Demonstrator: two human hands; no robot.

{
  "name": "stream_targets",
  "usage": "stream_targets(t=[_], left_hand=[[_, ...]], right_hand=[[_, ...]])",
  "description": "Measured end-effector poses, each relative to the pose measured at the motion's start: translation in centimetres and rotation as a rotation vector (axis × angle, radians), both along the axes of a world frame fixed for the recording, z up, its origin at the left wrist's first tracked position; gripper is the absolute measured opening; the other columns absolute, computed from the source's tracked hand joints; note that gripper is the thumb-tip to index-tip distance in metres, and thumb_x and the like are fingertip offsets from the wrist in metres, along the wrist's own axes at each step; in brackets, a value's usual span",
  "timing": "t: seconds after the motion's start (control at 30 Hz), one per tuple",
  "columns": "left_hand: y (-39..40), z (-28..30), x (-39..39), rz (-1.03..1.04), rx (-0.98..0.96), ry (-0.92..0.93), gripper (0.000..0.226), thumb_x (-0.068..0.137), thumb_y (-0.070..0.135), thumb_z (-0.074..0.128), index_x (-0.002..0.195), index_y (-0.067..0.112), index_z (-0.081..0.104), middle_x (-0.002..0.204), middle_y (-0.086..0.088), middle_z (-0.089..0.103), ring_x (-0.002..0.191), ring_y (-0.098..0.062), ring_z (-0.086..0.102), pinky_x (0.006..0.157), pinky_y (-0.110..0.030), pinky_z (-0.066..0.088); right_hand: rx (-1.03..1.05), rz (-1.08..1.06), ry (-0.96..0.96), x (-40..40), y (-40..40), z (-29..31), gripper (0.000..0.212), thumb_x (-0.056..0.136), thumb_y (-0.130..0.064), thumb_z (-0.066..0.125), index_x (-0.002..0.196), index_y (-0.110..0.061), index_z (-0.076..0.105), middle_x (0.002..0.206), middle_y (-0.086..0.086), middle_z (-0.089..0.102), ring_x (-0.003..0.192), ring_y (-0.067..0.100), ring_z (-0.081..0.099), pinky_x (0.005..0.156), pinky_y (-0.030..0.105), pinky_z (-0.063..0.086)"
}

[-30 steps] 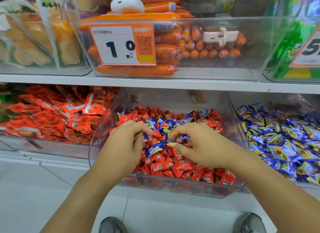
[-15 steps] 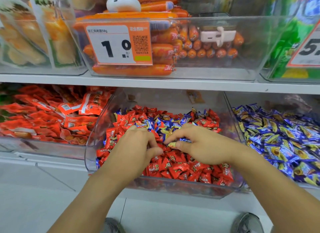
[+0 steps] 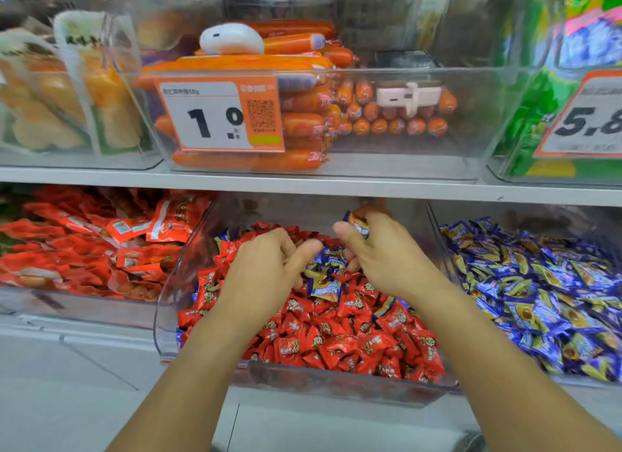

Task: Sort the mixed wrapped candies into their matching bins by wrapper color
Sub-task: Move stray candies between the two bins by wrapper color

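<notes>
Both hands are down in the middle bin (image 3: pixel 202 317), the clear one at centre frame heaped with red candies (image 3: pixel 336 340). The right hand (image 3: pixel 387 256) pinches a blue-wrapped candy (image 3: pixel 357 228) between thumb and curled fingers, lifted just above the pile at upper centre. The left hand (image 3: pixel 266 270) has its fingers curled down into the heap beside a small knot of blue strays (image 3: pixel 324 273); whether it has closed on one I cannot tell, the fingertips are buried. The blue bin (image 3: pixel 538 283) sits right alongside, at right of frame, already full of matching wrappers.

These pieces look light and small, with crinkly foil-like wrappers that should slide over one another easily. The twisted or crimped wrapper ends look like the best place to pinch; a soft squeeze should do. A loose grab risks dragging red neighbours along.
</notes>
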State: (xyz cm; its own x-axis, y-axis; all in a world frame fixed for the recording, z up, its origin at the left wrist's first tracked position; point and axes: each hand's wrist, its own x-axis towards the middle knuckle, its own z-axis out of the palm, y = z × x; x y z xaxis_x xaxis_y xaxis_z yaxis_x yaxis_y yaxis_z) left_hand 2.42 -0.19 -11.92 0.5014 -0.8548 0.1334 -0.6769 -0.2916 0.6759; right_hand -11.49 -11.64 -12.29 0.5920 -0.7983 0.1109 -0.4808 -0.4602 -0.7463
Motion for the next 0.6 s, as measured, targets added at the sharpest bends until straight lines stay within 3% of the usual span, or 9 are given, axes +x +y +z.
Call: stream_targets(t=[0.07, 0.17, 0.27, 0.33, 0.4, 0.47, 0.6], left_hand=[[-0.4, 0.1, -0.1, -0.061, 0.041, 0.005, 0.027, 0.089, 0.044, 0.064, 0.081, 0.02, 0.057, 0.057, 0.007, 0.069, 0.039, 0.004, 0.049, 0.049, -0.023, 0.033], [-0.5, -0.1, -0.2, -0.139, 0.108, -0.035, 0.017, 0.09, 0.045, 0.063, 0.098, 0.031, 0.058, 0.065, 0.007, 0.071, 0.052, 0.004, 0.055, 0.057, -0.026, 0.042], [-0.4, -0.1, -0.6, -0.138, 0.257, -0.247, 0.055, 0.075, 0.071, 0.062, 0.121, 0.042, 0.055, 0.093, 0.01, 0.068, 0.092, -0.011, 0.061, 0.07, -0.03, 0.044], [-0.5, -0.3, -1.0, -0.122, 0.348, -0.378, 0.074, 0.069, 0.076, 0.064, 0.133, 0.042, 0.05, 0.105, 0.01, 0.068, 0.106, -0.016, 0.059, 0.071, -0.029, 0.04], [-0.7, -0.5, -1.2, -0.087, 0.356, -0.439, 0.066, 0.073, 0.071, 0.065, 0.129, 0.038, 0.055, 0.106, 0.009, 0.067, 0.108, -0.016, 0.058, 0.071, -0.029, 0.04], [-0.9, -0.7, -1.2, -0.057, 0.332, -0.451, 0.05, 0.077, 0.066, 0.067, 0.116, 0.035, 0.063, 0.097, 0.01, 0.066, 0.097, -0.016, 0.059, 0.066, -0.028, 0.039], [-0.5, -0.7, -0.6, -0.051, 0.314, -0.39, 0.037, 0.075, 0.058, 0.074, 0.1, 0.032, 0.066, 0.086, 0.01, 0.058, 0.082, -0.015, 0.055, 0.062, -0.028, 0.04]], right_hand=[[-0.031, 0.018, 0.042, 0.2, -0.3, -0.1, 0.006, 0.099, -0.024, 0.055, 0.102, -0.019, 0.056, 0.087, 0.005, 0.067, 0.069, 0.014, 0.067, 0.059, 0.024, 0.049], [-0.104, 0.097, 0.239, 0.0, -0.6, -0.6, 0.028, 0.092, -0.004, 0.057, 0.103, -0.029, 0.063, 0.103, 0.003, 0.061, 0.091, 0.019, 0.061, 0.073, 0.027, 0.043], [-0.118, 0.109, 0.275, 0.3, -0.8, -0.9, 0.036, 0.092, -0.004, 0.057, 0.117, -0.028, 0.065, 0.111, 0.007, 0.061, 0.105, 0.023, 0.058, 0.081, 0.027, 0.042], [-0.124, 0.118, 0.284, 0.7, -0.9, -1.2, 0.037, 0.095, -0.008, 0.056, 0.128, -0.025, 0.059, 0.117, 0.009, 0.057, 0.109, 0.026, 0.057, 0.083, 0.027, 0.041], [-0.11, 0.13, 0.341, 1.2, -0.8, -1.8, 0.039, 0.099, -0.015, 0.054, 0.137, -0.02, 0.05, 0.128, 0.014, 0.047, 0.112, 0.032, 0.056, 0.093, 0.032, 0.045], [-0.06, 0.15, 0.44, 1.8, -0.5, -2.4, 0.042, 0.101, -0.018, 0.049, 0.142, -0.016, 0.042, 0.136, 0.019, 0.036, 0.117, 0.038, 0.052, 0.1, 0.04, 0.045], [0.067, 0.164, 0.477, 2.3, -0.5, -2.4, 0.033, 0.104, -0.029, 0.041, 0.134, -0.018, 0.048, 0.137, 0.016, 0.035, 0.114, 0.034, 0.051, 0.094, 0.037, 0.043]])
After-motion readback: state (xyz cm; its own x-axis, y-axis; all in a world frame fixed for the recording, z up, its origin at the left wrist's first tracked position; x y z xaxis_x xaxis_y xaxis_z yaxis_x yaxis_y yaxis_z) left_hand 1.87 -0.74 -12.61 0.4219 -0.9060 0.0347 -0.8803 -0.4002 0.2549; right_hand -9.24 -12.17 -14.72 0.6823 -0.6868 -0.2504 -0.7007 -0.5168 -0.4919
